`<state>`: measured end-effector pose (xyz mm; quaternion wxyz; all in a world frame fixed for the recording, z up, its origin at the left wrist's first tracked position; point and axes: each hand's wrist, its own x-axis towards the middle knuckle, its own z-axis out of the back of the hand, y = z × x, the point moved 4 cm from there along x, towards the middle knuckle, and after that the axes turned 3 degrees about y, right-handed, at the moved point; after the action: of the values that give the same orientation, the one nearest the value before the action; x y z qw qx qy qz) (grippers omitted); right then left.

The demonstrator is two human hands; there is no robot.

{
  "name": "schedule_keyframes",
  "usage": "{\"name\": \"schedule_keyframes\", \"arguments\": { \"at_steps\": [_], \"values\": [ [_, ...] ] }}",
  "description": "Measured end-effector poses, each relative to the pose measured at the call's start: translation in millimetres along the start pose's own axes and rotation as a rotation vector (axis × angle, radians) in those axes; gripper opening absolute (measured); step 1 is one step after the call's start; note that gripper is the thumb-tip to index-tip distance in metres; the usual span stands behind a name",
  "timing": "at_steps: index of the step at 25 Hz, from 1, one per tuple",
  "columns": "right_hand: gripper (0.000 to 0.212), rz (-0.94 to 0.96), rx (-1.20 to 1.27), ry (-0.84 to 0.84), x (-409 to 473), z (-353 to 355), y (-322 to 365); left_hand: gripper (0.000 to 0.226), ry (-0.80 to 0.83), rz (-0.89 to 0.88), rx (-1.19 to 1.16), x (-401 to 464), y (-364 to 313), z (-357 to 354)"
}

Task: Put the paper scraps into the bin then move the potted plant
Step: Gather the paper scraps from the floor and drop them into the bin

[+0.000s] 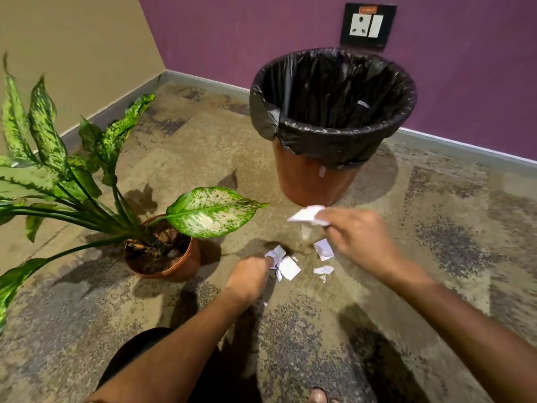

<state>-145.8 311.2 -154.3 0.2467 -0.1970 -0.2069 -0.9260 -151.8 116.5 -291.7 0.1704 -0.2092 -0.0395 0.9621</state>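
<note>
Paper scraps [287, 267] gathered from the floor [406, 257] beside the bin [316, 175].
A crumpled scrap [306, 215] is pinched by the right hand [359, 238]; the left hand [251, 274] fingers are closed on a floor scrap.

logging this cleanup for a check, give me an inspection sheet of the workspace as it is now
surface: mottled carpet floor, in a room corner
job's things: paper scraps loose on the floor; bin with black liner upright near the purple wall, a scrap visible inside; potted plant on the floor, left of the scraps
clutter: nothing seen
grippers: left hand down at the scraps, pinching one; right hand raised, holding a crumpled paper wad
cables: nothing seen
surroundings: wall socket above the bin; a foot at the bottom edge
</note>
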Motion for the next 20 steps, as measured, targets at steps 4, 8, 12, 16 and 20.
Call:
{"name": "schedule_keyframes", "arguments": {
  "at_steps": [4,8,12,16,20],
  "values": [
    [0.023,0.014,0.018,-0.248,56,86,12,0.045,0.017,0.040,-0.109,0,5,-9],
    [0.021,-0.082,-0.074,-0.277,108,112,-7,0.057,0.032,0.047,-0.147,2,1,-7],
    [0.042,-0.283,-0.154,-0.019,138,86,-44,0.061,0.084,-0.005,-0.025,7,-9,-7],
    [0.059,-0.156,-0.063,-0.153,117,72,-30,0.060,0.145,-0.021,-0.032,15,-10,-10],
    [0.025,0.135,0.026,-0.257,45,34,-1,0.049,0.137,-0.043,-0.046,17,-13,-7]
  ]
}}
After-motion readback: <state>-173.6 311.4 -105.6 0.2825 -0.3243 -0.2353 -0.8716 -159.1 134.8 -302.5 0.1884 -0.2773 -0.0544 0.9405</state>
